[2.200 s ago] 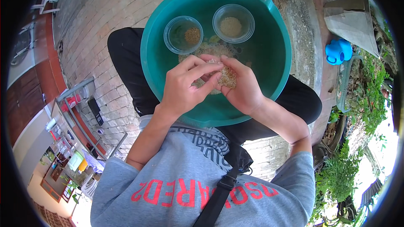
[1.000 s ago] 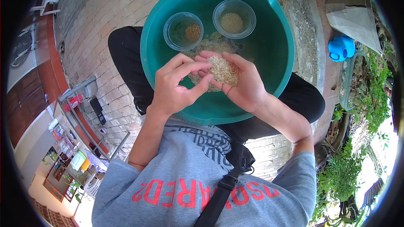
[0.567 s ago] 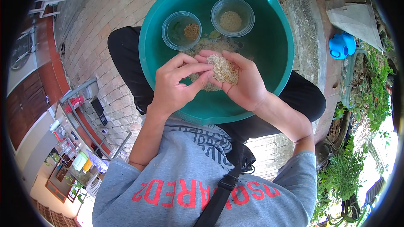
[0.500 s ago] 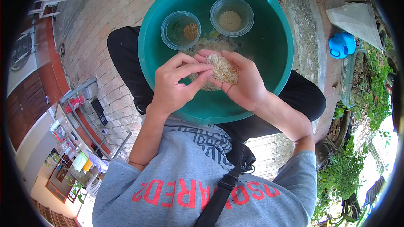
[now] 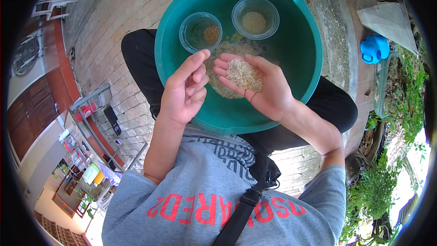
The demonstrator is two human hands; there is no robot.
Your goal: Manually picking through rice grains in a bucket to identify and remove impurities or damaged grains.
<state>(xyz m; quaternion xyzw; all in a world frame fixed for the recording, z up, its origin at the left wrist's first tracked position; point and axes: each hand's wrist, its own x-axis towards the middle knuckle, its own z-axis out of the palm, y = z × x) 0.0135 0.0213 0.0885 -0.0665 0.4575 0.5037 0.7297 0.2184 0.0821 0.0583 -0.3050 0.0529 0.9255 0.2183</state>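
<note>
On my upturned, cupped right hand [image 5: 278,95] lies a small heap of rice grains [image 5: 245,74], pale with some yellowish ones among them. My left hand [image 5: 185,92] is raised beside it, thumb and forefinger pinched together near the left bowl; whatever is between the tips is too small to make out. Both hands are over a green basin [image 5: 315,70] on my lap. Loose rice [image 5: 222,87] is spread on its bottom, partly hidden by my hands. One clear bowl [image 5: 191,31] holds brown grains [image 5: 211,33]; another clear bowl [image 5: 269,11] holds pale grains [image 5: 253,22].
My legs, in black trousers [image 5: 140,59], flank the basin. Brick paving [image 5: 114,23] surrounds me. A blue watering can [image 5: 374,48] stands at the right near green plants [image 5: 373,187]. A metal rail [image 5: 93,98] and a white chair [image 5: 57,0] are at the left.
My left hand has drawn away from the grains on my right palm, moving left toward the bowl of brown grains. The right hand's fingers now show more fully, still carrying the grains.
</note>
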